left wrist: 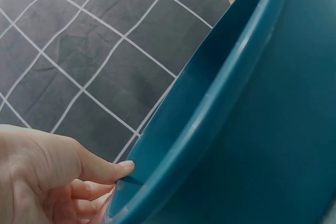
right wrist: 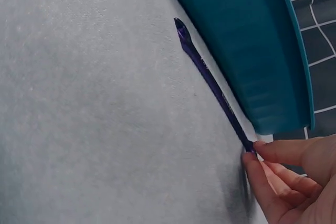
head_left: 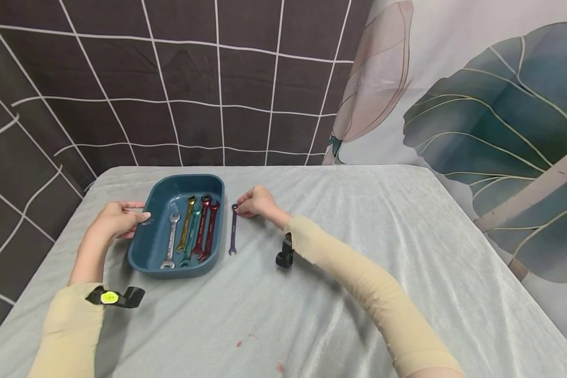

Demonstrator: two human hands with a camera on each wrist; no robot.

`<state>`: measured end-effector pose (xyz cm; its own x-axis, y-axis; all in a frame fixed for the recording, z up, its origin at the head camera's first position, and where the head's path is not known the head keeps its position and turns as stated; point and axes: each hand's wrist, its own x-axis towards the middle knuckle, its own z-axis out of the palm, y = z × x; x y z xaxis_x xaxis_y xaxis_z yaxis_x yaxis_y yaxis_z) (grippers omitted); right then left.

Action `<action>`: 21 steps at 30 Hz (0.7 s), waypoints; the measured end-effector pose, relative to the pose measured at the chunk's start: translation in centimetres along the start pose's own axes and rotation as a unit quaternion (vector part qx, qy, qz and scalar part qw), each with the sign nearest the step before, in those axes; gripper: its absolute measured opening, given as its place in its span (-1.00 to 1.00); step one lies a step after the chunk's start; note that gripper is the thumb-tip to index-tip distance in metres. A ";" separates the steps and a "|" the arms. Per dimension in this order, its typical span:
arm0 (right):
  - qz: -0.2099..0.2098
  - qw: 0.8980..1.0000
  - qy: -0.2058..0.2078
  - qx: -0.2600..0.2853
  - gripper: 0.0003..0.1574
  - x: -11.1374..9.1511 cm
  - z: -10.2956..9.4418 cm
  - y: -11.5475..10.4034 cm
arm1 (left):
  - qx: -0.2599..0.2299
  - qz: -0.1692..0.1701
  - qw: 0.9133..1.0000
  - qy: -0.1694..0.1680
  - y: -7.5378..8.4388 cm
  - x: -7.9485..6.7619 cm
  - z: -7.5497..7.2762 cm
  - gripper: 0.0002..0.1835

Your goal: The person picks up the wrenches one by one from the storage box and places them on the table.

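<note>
A teal plastic tray [head_left: 142, 265] stands on the cloth-covered table, holding several combination wrenches: a silver wrench [head_left: 171, 240], a gold wrench [head_left: 186, 223], a green wrench [head_left: 192, 235] and red ones [head_left: 210, 231]. My left hand [head_left: 115, 220] grips the tray's left rim, thumb over the edge, as the left wrist view also shows. Just outside the tray's right wall lies a purple wrench [head_left: 233, 231]. Its ring end is pinched between thumb and finger of my right hand [head_left: 259, 202]. In the right wrist view the purple wrench [right wrist: 215, 86] runs alongside the tray wall, its open end pointing away from the hand.
The table [head_left: 359, 210] is covered with a pale grey, wrinkled cloth bearing small reddish spots [head_left: 239, 344] near the front. A dark curtain with white grid lines [head_left: 184, 73] hangs behind, and a leaf-patterned curtain [head_left: 501, 115] hangs at the right.
</note>
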<state>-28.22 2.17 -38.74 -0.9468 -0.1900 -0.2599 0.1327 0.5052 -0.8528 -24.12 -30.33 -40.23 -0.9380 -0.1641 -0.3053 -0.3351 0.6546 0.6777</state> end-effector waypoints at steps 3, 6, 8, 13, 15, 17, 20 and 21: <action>-0.011 1.000 0.006 -0.022 -0.72 -0.1 -0.2 -0.1 | -0.003 -0.004 1.000 0.007 -0.4 0.5 0.1 -0.38; -0.028 0.998 0.018 -0.050 -0.71 -0.3 -0.1 -0.2 | -0.016 -0.010 1.000 -0.003 1.1 -1.0 -0.3 -0.38; -0.039 0.997 0.022 -0.063 -0.70 -0.3 -0.1 -0.3 | -0.024 -0.021 0.999 -0.005 2.6 -2.5 -0.7 -0.39; -0.055 0.996 0.022 -0.072 -0.70 -0.6 -0.1 -0.7 | -0.019 -0.019 1.000 -0.015 4.6 -4.7 -0.9 -0.40; -0.058 0.995 0.023 -0.076 -0.72 -0.7 -0.2 -0.9 | -0.021 -0.012 0.999 -0.021 4.6 -4.8 -1.0 -0.39; -0.060 0.995 0.022 -0.076 -0.74 -0.9 -0.3 -1.3 | -0.026 -0.017 0.999 -0.018 4.3 -4.4 -0.9 -0.39; -0.053 0.997 0.013 -0.062 -0.74 -1.2 -0.5 -1.7 | -0.033 -0.025 0.999 -0.013 3.6 -3.9 -0.8 -0.39; -0.050 0.997 0.010 -0.055 -0.73 -1.2 -0.6 -1.8 | -0.037 -0.029 0.999 -0.009 3.5 -3.7 -0.7 -0.40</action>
<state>-27.49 1.95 -36.58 -0.9596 -0.2275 -0.1658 0.0053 0.5743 -0.8186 -21.88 -27.99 -36.24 -0.9150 -0.1862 -0.3580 -0.3957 0.5884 0.7051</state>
